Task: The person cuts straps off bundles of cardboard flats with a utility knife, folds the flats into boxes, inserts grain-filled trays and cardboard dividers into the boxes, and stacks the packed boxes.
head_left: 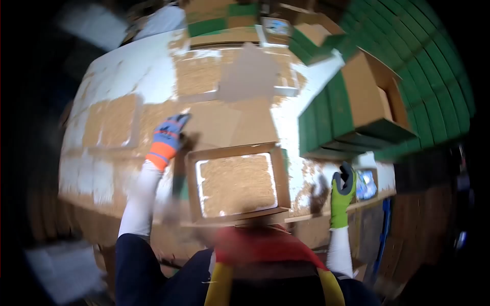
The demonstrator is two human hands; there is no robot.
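Observation:
An open cardboard box [284,178] lies before me, holding a white-edged slab with a tan, crumbly-looking surface [237,183]; its far flap [229,122] is folded outward. My left hand [169,131], in a grey-blue and orange glove, is beside that flap's left edge. Its fingers are bunched together, with a small pale spot at the tips; blur hides what it is. At the table's right front, my right hand [343,184], in a green and dark grey glove, is half curled with a gap between thumb and fingers. Beside it stands a small box of blue-and-white packets [366,184].
More tan slabs [115,121] lie on the white, crumb-strewn table [127,58]. An open green-and-brown carton [370,86] stands at right, before stacked green boxes [423,56]. A grey sheet [249,74] and more cartons [222,23] are at the back.

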